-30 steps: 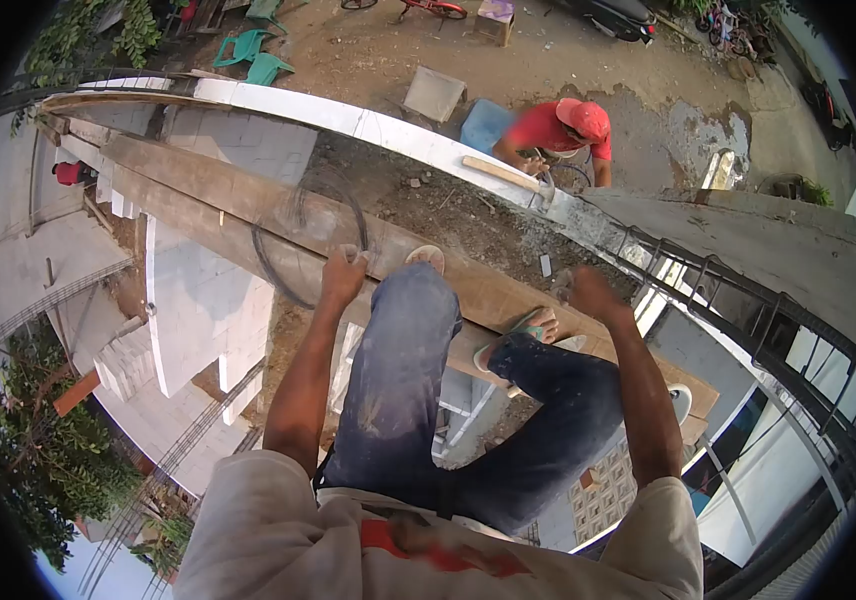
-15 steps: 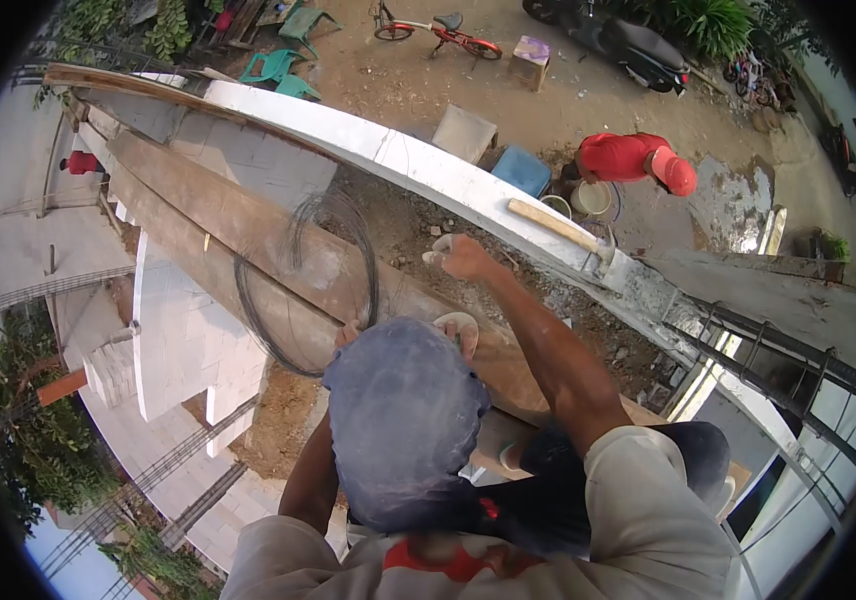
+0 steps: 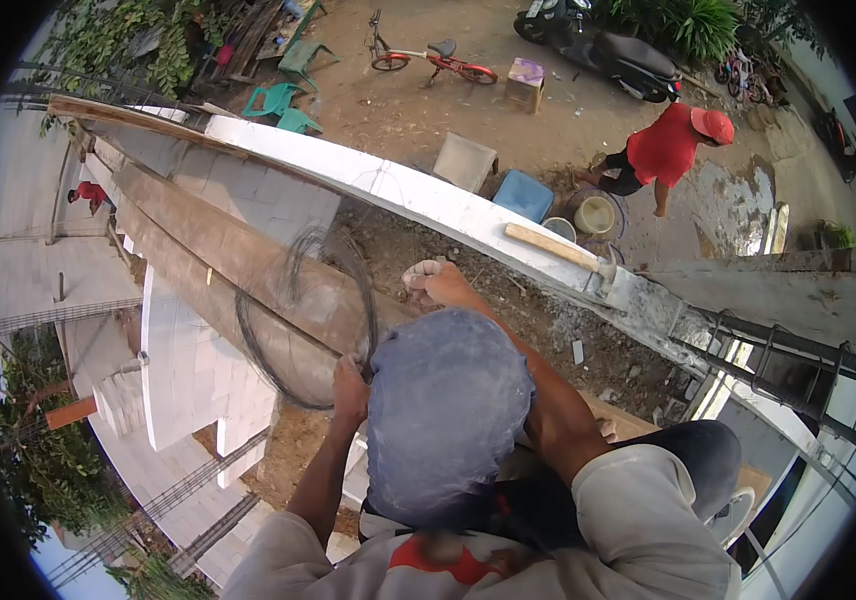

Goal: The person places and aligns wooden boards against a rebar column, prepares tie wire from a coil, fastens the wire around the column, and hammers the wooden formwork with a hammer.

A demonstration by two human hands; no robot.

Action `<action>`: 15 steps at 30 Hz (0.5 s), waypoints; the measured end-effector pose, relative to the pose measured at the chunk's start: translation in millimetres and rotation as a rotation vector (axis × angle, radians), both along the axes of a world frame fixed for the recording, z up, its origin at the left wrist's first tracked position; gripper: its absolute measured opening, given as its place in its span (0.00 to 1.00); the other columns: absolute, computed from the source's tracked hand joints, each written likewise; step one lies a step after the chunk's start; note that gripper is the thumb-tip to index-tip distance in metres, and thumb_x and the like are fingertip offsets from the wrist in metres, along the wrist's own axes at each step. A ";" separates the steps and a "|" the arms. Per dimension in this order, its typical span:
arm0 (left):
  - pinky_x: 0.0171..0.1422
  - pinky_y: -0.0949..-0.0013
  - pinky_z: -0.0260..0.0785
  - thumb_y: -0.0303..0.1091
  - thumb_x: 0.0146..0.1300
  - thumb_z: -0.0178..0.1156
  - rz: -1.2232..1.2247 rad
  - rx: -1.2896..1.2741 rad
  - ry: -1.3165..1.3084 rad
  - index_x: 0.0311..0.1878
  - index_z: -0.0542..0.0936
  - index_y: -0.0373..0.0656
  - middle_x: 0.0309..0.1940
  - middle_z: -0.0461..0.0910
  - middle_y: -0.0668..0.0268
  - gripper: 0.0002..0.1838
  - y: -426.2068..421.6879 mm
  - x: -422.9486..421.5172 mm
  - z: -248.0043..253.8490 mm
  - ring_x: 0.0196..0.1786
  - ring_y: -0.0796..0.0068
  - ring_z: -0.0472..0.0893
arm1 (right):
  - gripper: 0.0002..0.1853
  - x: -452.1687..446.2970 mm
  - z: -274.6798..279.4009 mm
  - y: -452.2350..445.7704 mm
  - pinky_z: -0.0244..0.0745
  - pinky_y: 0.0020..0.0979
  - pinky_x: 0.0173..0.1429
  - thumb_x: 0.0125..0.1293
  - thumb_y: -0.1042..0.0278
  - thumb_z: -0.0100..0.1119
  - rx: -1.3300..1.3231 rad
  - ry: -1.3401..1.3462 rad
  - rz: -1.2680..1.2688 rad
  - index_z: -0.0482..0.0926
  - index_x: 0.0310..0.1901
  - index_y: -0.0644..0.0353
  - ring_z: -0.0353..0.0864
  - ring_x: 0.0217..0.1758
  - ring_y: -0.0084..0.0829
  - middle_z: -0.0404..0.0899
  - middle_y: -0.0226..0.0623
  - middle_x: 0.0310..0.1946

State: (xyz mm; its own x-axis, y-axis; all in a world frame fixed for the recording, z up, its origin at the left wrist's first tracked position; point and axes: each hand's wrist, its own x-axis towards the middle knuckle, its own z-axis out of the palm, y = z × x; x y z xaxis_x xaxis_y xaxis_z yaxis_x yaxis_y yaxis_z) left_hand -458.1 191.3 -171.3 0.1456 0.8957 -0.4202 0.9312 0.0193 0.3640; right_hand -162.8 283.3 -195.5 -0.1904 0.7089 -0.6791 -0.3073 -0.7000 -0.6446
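A loose coil of thin dark wire point(image 3: 373, 302) lies over long brown boards point(image 3: 238, 235) in front of me. At the coil's near edge, my left hand point(image 3: 350, 390) has its fingers closed on the wire. My right hand point(image 3: 430, 281) is raised beyond the cap, fingers curled, with pale coverings on the fingertips. Whether it pinches anything is too small to see. A dusty blue-grey cap point(image 3: 448, 410) fills the middle of the view and hides part of my right forearm and the boards.
Past the boards runs a white wall point(image 3: 388, 180), with a wooden-handled hammer point(image 3: 553, 245) on top. Tied steel bars point(image 3: 798, 350) extend at right. A person in red point(image 3: 663, 145) stands beyond the wall near buckets point(image 3: 594, 214) and a blue container point(image 3: 523, 195).
My right hand has moved slightly left and down. My left hand shows more fully beside the cap. The person in red has straightened and moved right, away from the buckets.
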 end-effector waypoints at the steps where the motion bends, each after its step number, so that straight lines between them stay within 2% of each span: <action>1: 0.66 0.48 0.69 0.50 0.55 0.79 -0.003 -0.008 0.001 0.62 0.70 0.32 0.55 0.75 0.43 0.41 1.6 -1.5 -1.7 0.61 0.41 0.75 | 0.11 3.0 3.3 -2.4 0.77 0.31 0.45 0.73 0.62 0.68 0.002 -0.048 -0.020 0.87 0.49 0.59 0.80 0.38 0.21 0.85 0.29 0.37; 2: 0.66 0.48 0.69 0.49 0.54 0.79 -0.005 -0.016 0.002 0.61 0.70 0.32 0.55 0.75 0.44 0.41 3.1 -3.2 -3.7 0.61 0.41 0.75 | 0.11 5.4 6.7 -4.4 0.81 0.33 0.49 0.75 0.60 0.67 0.004 -0.097 -0.038 0.86 0.49 0.57 0.83 0.39 0.22 0.86 0.27 0.39; 3: 0.65 0.48 0.69 0.47 0.54 0.80 -0.016 -0.034 0.002 0.60 0.71 0.33 0.55 0.75 0.44 0.40 4.1 -4.0 -5.1 0.60 0.41 0.75 | 0.11 5.9 3.0 -6.6 0.81 0.33 0.49 0.75 0.60 0.67 0.002 -0.097 -0.028 0.86 0.49 0.57 0.83 0.39 0.22 0.86 0.27 0.39; 5: 0.65 0.48 0.69 0.45 0.53 0.81 0.055 -0.058 -0.031 0.60 0.71 0.33 0.55 0.75 0.44 0.40 -0.2 -5.0 -5.9 0.60 0.42 0.75 | 0.12 6.2 -0.9 -8.3 0.81 0.33 0.51 0.77 0.58 0.64 -0.022 0.138 -0.193 0.85 0.49 0.57 0.84 0.40 0.23 0.86 0.27 0.40; 8: 0.64 0.48 0.69 0.46 0.53 0.81 -0.034 0.007 0.012 0.61 0.70 0.33 0.55 0.75 0.46 0.41 -0.4 -2.1 -2.2 0.60 0.42 0.74 | 0.12 10.3 4.1 -5.0 0.82 0.34 0.53 0.78 0.57 0.61 -0.066 0.051 -0.189 0.84 0.51 0.57 0.85 0.41 0.24 0.87 0.29 0.42; 12: 0.65 0.46 0.66 0.46 0.53 0.81 -0.108 0.010 0.040 0.63 0.68 0.35 0.56 0.72 0.47 0.42 -3.1 3.9 12.7 0.62 0.43 0.72 | 0.13 15.5 15.7 -5.2 0.83 0.36 0.51 0.80 0.57 0.58 -0.071 0.009 -0.229 0.82 0.51 0.58 0.85 0.40 0.25 0.86 0.31 0.39; 14: 0.66 0.46 0.65 0.46 0.53 0.81 -0.120 0.034 0.031 0.63 0.68 0.35 0.56 0.71 0.48 0.42 -5.7 2.5 9.3 0.62 0.44 0.71 | 0.14 16.6 17.9 -5.3 0.85 0.36 0.46 0.81 0.56 0.57 -0.127 0.236 -0.316 0.81 0.51 0.59 0.83 0.36 0.24 0.83 0.30 0.35; 15: 0.66 0.47 0.65 0.46 0.53 0.80 -0.125 0.060 0.024 0.63 0.67 0.35 0.56 0.71 0.48 0.42 -6.6 0.6 7.3 0.62 0.44 0.71 | 0.14 15.3 16.1 -6.0 0.85 0.36 0.46 0.81 0.56 0.57 -0.130 0.231 -0.315 0.81 0.51 0.59 0.83 0.36 0.24 0.83 0.30 0.35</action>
State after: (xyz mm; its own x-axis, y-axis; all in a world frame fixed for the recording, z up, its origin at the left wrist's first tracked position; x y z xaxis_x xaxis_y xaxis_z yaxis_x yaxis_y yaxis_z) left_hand -457.6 184.7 -164.0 0.2477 0.8948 -0.3713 0.9336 -0.1181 0.3383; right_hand -147.5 277.3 -179.3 -0.1360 0.6677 -0.7319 -0.6462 -0.6197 -0.4454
